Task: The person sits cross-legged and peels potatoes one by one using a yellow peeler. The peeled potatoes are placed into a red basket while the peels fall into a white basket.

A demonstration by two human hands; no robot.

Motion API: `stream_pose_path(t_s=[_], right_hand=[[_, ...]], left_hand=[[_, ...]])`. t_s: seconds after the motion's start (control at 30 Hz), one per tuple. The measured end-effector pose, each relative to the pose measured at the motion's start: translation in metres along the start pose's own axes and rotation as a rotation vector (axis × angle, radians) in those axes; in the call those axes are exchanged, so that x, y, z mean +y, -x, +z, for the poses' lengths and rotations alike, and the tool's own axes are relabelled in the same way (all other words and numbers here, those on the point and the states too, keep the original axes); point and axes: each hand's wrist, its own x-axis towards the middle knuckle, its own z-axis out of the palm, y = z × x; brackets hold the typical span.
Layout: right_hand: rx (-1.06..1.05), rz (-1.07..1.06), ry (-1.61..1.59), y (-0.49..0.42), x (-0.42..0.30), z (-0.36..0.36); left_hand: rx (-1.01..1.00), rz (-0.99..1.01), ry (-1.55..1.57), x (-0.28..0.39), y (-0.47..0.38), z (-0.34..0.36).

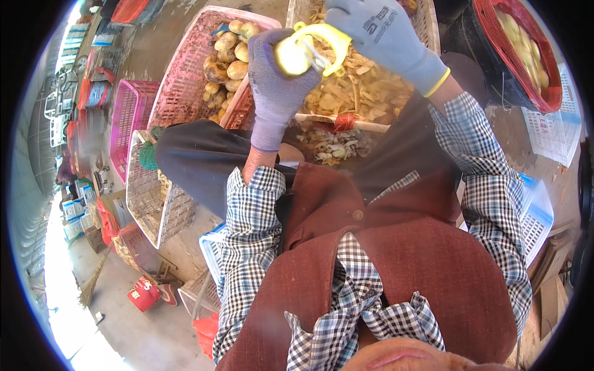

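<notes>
My left hand [281,88], in a purple-grey work glove, grips a pale, peeled-looking tuber [291,56]. Its surface is partly washed out by glare. My right hand [387,39], in a light grey glove with a yellow cuff edge, holds a yellow-handled peeler [341,39]. The peeler's metal blade lies close to the tuber; whether it touches cannot be told. Below both hands, a whitish plastic crate [431,28] holds a heap of peelings [357,92]. Brownish-yellow unpeeled tubers [227,60] fill part of a dirty pink crate [178,74] beside my left hand.
At the right, a dark bucket [492,60] with a red mesh liner [554,92] holds pale tubers [522,46]. More scraps [336,143] lie between my legs. A bright pink crate [132,111] and a white crate [144,204] stand left of my knee. A red container [145,293] sits on the floor.
</notes>
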Motion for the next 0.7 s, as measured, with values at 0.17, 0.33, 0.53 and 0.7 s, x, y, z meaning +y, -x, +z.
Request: stream_pose_path(t_s=[0.17,0.33,0.53,0.7], right_hand=[[0.032,0.569,-0.516,0.033,0.006,0.022],[-0.037,1.029,-1.365,0.039,-0.035,0.029],[0.028,1.167,-1.802,0.054,-0.022,0.013],[0.099,0.985,-1.660,0.055,-0.031,0.010]], left_hand=[[-0.006,-0.443,0.519,-0.003,0.002,0.002],[-0.014,-0.536,0.848,0.002,-0.006,0.018],[0.019,-0.460,1.032,0.016,-0.014,0.022],[-0.004,-0.427,1.023,0.007,-0.004,0.053]])
